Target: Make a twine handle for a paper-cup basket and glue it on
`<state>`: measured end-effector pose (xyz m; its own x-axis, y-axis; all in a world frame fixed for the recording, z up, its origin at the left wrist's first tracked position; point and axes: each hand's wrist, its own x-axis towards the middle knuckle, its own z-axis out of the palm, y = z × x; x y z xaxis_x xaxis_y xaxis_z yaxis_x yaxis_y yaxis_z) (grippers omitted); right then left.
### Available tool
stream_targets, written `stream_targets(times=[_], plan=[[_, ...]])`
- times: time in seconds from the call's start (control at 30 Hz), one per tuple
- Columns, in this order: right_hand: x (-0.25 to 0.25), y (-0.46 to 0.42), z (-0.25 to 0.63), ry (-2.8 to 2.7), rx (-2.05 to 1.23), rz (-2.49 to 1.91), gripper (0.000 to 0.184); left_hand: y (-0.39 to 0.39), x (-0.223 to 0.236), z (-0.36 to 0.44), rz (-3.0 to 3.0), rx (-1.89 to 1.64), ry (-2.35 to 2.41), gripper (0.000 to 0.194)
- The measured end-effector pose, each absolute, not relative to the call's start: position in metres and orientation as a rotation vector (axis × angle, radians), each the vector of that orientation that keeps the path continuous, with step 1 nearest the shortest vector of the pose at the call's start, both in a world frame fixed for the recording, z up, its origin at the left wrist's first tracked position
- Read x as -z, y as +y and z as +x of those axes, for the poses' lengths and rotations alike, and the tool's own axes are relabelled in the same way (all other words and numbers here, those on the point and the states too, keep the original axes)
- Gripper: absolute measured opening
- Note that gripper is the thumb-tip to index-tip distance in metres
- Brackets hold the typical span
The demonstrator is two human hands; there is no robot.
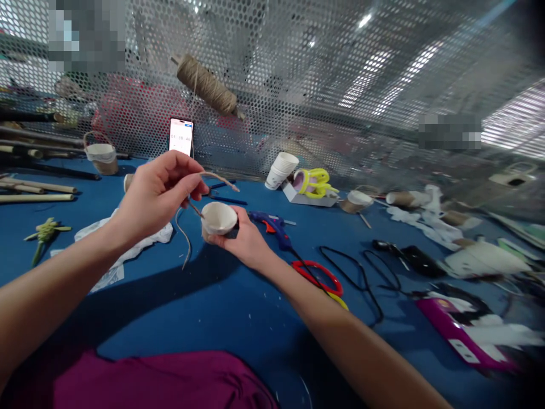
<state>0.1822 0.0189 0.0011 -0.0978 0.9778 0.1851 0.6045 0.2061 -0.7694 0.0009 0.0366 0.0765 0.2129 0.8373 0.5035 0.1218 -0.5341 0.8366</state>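
My right hand (247, 238) is wrapped around a small paper cup (219, 218), white inside, with its mouth tilted up toward me. Above and to the left of it, my left hand (166, 184) pinches a length of brown twine (219, 178). One end of the twine sticks out to the right past my fingertips, and another stretch runs down to the cup's left rim. A loose, thinner strand (185, 244) hangs below my left hand. Behind the cup lies a blue glue gun (276, 227).
Scissors with red and yellow handles (319, 276) lie by my right forearm, near a black cord (366, 278). A twine spool (207, 85) hangs on the mesh wall above a phone (180, 136). Stacked paper cups (281, 169) and a small handled basket (102, 156) stand along the back.
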Motion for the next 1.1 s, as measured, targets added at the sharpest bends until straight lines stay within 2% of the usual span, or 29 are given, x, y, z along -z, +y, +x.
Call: stream_targets(times=[0.3,0.33,0.43,0.53,0.77,0.97,1.0,1.1], plan=[[-0.013,0.031,0.204,-1.959,-0.626,-1.643,0.066,0.028,-0.063,-0.002,1.336,-0.719,0.739,0.015],[-0.018,0.029,0.214,-1.95,-0.585,-1.719,0.06,0.025,-0.059,-0.002,1.32,-0.655,0.718,0.015],[-0.029,0.027,0.249,-1.824,-0.419,-1.977,0.026,0.016,-0.047,-0.001,1.268,-0.552,0.701,0.018],[-0.025,0.028,0.275,-1.736,-0.347,-2.222,0.008,0.007,-0.04,0.003,1.197,-0.494,0.696,0.023],[-0.007,0.033,0.282,-1.606,-0.385,-2.351,0.022,-0.001,-0.032,0.006,1.027,-0.473,0.691,0.021],[-0.038,0.009,0.276,-1.417,-0.356,-2.115,0.035,-0.001,-0.029,0.004,1.018,-0.534,0.667,0.023],[-0.044,0.0,0.274,-1.403,-0.414,-2.024,0.035,-0.002,-0.029,0.004,1.011,-0.541,0.66,0.023],[-0.056,-0.03,0.26,-1.279,-0.868,-1.66,0.027,-0.003,-0.03,0.005,0.982,-0.56,0.622,0.021]])
